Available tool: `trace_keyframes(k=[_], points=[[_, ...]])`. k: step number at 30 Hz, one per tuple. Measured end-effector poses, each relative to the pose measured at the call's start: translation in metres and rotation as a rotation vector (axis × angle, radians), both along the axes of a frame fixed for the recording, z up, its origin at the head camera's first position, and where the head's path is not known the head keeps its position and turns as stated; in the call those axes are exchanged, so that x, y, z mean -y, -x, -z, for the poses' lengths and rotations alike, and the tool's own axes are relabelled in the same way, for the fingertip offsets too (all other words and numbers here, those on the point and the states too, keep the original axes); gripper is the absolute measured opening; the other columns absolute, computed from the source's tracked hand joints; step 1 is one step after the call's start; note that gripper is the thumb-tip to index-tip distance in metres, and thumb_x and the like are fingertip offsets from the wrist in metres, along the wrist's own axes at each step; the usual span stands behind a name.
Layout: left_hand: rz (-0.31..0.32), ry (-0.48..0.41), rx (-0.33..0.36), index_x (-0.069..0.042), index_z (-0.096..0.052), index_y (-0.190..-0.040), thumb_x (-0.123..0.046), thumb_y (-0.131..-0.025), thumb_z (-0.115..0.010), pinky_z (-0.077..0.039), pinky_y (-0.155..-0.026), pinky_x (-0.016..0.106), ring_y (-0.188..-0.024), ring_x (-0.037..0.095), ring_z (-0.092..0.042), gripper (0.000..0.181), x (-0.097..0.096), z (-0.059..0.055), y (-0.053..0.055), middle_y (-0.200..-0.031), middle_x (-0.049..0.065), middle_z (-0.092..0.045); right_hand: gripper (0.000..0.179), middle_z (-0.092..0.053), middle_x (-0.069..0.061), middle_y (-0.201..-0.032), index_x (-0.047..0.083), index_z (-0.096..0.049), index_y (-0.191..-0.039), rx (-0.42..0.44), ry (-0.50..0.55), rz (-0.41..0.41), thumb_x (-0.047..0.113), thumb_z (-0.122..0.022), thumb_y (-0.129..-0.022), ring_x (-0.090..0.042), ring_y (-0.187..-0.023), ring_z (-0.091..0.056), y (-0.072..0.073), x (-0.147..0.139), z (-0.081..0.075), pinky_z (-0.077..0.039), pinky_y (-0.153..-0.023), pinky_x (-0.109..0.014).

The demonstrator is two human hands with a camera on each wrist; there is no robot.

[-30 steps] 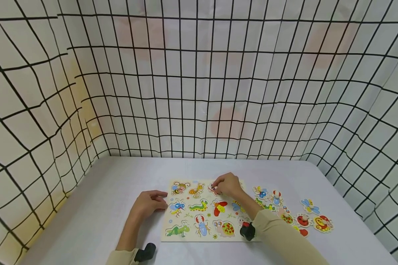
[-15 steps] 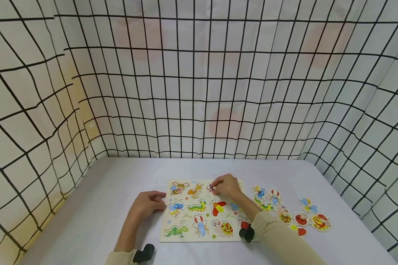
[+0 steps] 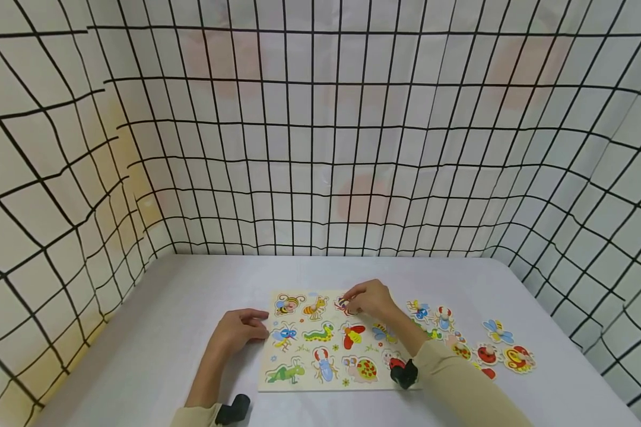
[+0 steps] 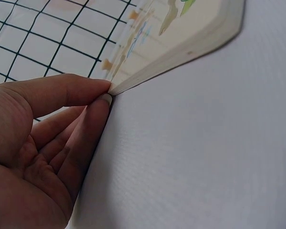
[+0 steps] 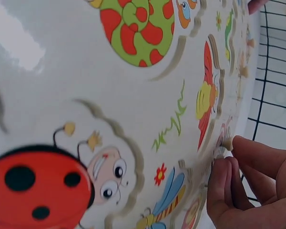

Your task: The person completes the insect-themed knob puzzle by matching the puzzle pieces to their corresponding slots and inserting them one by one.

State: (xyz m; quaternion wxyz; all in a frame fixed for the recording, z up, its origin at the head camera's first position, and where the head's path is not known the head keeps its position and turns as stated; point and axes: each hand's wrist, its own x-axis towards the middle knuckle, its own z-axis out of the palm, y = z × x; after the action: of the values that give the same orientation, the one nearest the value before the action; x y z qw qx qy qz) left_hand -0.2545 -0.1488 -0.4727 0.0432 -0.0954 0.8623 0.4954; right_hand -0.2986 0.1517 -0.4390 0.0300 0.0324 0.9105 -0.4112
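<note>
1. Puzzle board point(image 3: 332, 385), insect-printed, flat on white table point(image 3: 192, 281).
2. Right hand point(image 3: 371, 299): fingertips pinching a small knob point(image 5: 227, 143) at the board's far row.
3. Left hand point(image 3: 237, 327): fingers relaxed, tips touching board's left edge.
4. Loose pieces point(image 3: 487, 354): right of board.

Head view looks forward-down from above; close wrist views share its board point(image 3: 312, 385)

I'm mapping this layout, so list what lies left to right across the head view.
Left hand, bee figure, orange-striped figure, right hand, loose blue fly piece, loose stag beetle piece, round red piece, rightmost red-and-yellow piece.
</note>
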Motion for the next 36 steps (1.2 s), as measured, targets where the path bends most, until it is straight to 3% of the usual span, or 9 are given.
trace_keyframes(k=[8,19,24,29,36], points=[[-0.001,-0.001,0.011,-0.008,-0.075,-0.116,-0.007,-0.08,-0.082,-0.054,-0.068,0.026,-0.073,0.019,-0.061,0.037,0.0,0.001,0.0,-0.081,0.005,-0.069,0.014,-0.073,-0.007,-0.09,0.008,-0.08,-0.098,-0.011,-0.033,-0.007,0.014,-0.077,-0.085,-0.02,-0.073,-0.062,0.002,-0.025,-0.001,-0.049,-0.063,-0.029],[0.003,0.001,0.014,-0.009,-0.075,-0.117,-0.008,-0.081,-0.081,-0.053,-0.069,0.026,-0.074,0.019,-0.061,0.037,0.001,0.003,0.002,-0.082,0.005,-0.07,0.02,-0.075,-0.013,-0.097,0.001,-0.077,-0.103,-0.015,-0.028,-0.029,0.01,-0.076,-0.085,-0.026,-0.081,-0.07,-0.012,-0.056,-0.016,-0.057,-0.071,-0.037],[0.001,-0.011,0.019,-0.008,-0.075,-0.117,-0.007,-0.08,-0.081,-0.054,-0.069,0.027,-0.074,0.02,-0.062,0.037,0.001,0.003,0.003,-0.081,0.005,-0.07,0.02,-0.074,-0.012,-0.097,0.002,-0.077,-0.103,0.004,-0.042,-0.003,0.012,-0.076,-0.086,-0.023,-0.078,-0.066,-0.015,-0.073,-0.018,-0.056,-0.074,-0.04],[0.007,-0.018,0.02,-0.007,-0.075,-0.116,-0.007,-0.08,-0.08,-0.055,-0.069,0.027,-0.074,0.02,-0.063,0.036,0.001,0.004,0.003,-0.081,0.005,-0.07,0.021,-0.072,-0.013,-0.105,0.005,-0.077,-0.105,0.029,-0.079,0.026,0.015,-0.075,-0.087,-0.022,-0.08,-0.064,-0.016,-0.093,-0.017,-0.054,-0.073,-0.035],[0.008,-0.004,0.022,-0.008,-0.075,-0.117,-0.007,-0.08,-0.081,-0.054,-0.069,0.027,-0.073,0.02,-0.062,0.037,0.002,0.005,0.004,-0.081,0.005,-0.07,0.023,-0.073,-0.011,-0.101,0.004,-0.075,-0.109,0.05,-0.072,0.041,0.016,-0.073,-0.089,-0.025,-0.085,-0.064,-0.025,-0.119,-0.021,-0.054,-0.077,-0.039]])
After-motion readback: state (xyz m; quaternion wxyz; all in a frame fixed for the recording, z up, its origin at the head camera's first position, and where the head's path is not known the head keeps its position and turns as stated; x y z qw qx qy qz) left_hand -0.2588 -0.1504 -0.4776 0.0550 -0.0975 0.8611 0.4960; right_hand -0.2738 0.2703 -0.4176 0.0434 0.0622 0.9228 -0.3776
